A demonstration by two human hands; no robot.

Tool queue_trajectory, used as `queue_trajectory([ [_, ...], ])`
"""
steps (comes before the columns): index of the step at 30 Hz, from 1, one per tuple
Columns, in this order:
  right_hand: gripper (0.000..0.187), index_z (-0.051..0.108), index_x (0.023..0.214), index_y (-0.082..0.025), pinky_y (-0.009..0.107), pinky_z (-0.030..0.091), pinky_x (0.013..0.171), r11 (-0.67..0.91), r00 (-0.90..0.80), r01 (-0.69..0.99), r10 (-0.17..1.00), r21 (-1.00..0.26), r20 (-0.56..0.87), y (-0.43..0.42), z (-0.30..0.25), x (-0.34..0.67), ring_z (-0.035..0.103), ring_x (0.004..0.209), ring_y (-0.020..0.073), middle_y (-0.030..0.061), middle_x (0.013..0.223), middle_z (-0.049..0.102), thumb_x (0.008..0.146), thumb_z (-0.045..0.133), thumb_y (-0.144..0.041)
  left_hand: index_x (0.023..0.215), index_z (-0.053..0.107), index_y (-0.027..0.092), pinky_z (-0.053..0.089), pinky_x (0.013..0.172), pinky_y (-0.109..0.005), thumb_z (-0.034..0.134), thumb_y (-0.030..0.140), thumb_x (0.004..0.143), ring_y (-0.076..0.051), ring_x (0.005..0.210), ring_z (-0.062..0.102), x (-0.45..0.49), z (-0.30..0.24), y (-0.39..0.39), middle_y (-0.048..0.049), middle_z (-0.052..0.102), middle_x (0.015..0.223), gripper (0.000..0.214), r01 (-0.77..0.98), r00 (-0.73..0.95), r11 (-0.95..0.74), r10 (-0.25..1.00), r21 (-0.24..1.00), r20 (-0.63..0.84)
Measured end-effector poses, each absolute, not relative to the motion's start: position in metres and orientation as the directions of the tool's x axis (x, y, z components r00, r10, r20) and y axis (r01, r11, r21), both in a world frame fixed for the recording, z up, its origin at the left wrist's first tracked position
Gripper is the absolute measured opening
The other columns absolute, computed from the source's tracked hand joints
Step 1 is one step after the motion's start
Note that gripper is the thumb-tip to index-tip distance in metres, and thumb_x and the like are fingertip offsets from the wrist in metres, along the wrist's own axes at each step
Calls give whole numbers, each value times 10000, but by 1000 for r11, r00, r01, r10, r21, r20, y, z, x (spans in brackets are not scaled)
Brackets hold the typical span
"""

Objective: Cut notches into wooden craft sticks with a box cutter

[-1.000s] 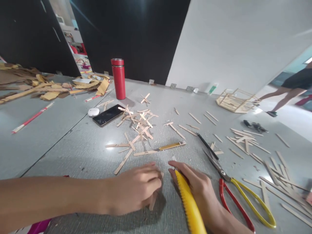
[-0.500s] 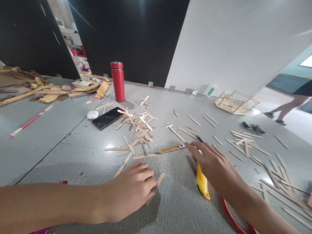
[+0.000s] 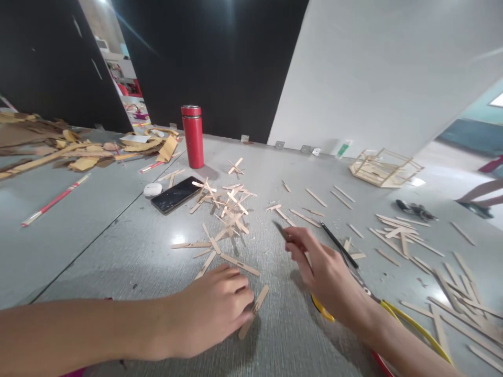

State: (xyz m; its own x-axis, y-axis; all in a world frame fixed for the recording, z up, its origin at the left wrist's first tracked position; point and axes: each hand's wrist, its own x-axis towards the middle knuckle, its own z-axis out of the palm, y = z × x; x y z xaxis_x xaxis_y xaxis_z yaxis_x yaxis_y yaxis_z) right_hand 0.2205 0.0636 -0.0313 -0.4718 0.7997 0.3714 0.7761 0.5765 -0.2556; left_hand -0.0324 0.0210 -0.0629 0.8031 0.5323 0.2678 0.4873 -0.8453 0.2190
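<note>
Right hand (image 3: 324, 264) clamps its fingers round a small knife (image 3: 281, 230), left hand (image 3: 214, 311) pinches a craft stick (image 3: 260, 299): seemingly blade work, calling for a steady hold.

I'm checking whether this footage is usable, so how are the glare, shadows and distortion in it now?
Head view: bright glare on the table near a stick at picture left and among the stick pile at right; head view: soft shadows by the left hand and right hand; head view: black panel edges slant, perhaps camera tilt or lens distortion.
</note>
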Motion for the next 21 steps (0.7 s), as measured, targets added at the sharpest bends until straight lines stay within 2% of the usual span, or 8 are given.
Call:
queue_trajectory([
  [2, 216, 526, 1266, -227, 249, 467, 550, 426, -278, 745, 898, -513, 342, 50, -30, 218, 564, 548, 125, 8, 854, 676, 1096, 413, -298, 880, 665, 180, 512, 873, -353, 618, 225, 1025, -202, 903, 648, -33, -60, 22, -25, 683, 883, 159, 472, 810, -850, 523, 234, 264],
  [4, 261, 567, 1250, -241, 242, 410, 506, 246, -160, 609, 969, -754, 187, 38, -37, 214, 497, 532, 115, -4, 829, 643, 1080, 451, -400, 894, 665, 187, 518, 870, -353, 624, 228, 1020, -206, 903, 656, -35, -57, 23, -28, 687, 894, 139, 447, 827, -861, 502, 244, 255],
  [7, 390, 610, 1259, -198, 243, 365, 492, 15, -140, 357, 989, -934, -38, 27, -55, 210, 458, 569, 118, 18, 839, 616, 1047, 495, -504, 927, 674, 175, 532, 859, -362, 662, 263, 996, -224, 920, 658, -37, -53, 25, -45, 686, 911, 112, 419, 848, -875, 473, 243, 240],
  [9, 414, 606, 1334, -181, 253, 386, 530, -34, -178, 294, 980, -955, -89, 24, -66, 210, 450, 606, 116, 48, 910, 634, 1048, 505, -463, 953, 678, 162, 538, 861, -366, 680, 282, 985, -236, 953, 659, -38, -52, 27, -61, 686, 944, 124, 415, 854, -878, 466, 240, 232],
  [12, 412, 564, 1437, -200, 271, 419, 589, 41, -250, 334, 967, -942, -47, 25, -74, 215, 436, 640, 114, 55, 971, 625, 1074, 465, -368, 963, 672, 160, 540, 872, -358, 647, 266, 1004, -231, 968, 656, -39, -51, 30, -65, 679, 956, 116, 420, 855, -874, 472, 245, 215],
  [17, 484, 383, 1576, -335, 259, 421, 546, 149, -283, 336, 958, -930, 51, 26, -77, 219, 410, 611, 105, 34, 1047, 587, 1094, 421, -313, 969, 651, 151, 538, 885, -355, 510, 158, 1036, -225, 954, 638, -40, -49, 34, -70, 660, 945, 156, 441, 851, -858, 493, 265, 181],
  [19, 460, 365, 1555, -384, 244, 434, 511, 138, -265, 281, 962, -950, 61, 26, -76, 219, 429, 583, 95, 25, 1060, 582, 1101, 408, -326, 969, 647, 140, 533, 902, -352, 490, 129, 1028, -224, 953, 636, -41, -46, 35, -77, 658, 939, 168, 434, 857, -860, 485, 267, 171],
  [21, 336, 481, 1433, -383, 235, 461, 481, 120, -225, 195, 971, -974, 74, 27, -73, 219, 494, 566, 91, 20, 1060, 601, 1106, 406, -357, 966, 650, 141, 530, 922, -342, 504, 129, 1016, -217, 944, 640, -42, -42, 34, -73, 658, 928, 154, 411, 871, -869, 464, 274, 165],
])
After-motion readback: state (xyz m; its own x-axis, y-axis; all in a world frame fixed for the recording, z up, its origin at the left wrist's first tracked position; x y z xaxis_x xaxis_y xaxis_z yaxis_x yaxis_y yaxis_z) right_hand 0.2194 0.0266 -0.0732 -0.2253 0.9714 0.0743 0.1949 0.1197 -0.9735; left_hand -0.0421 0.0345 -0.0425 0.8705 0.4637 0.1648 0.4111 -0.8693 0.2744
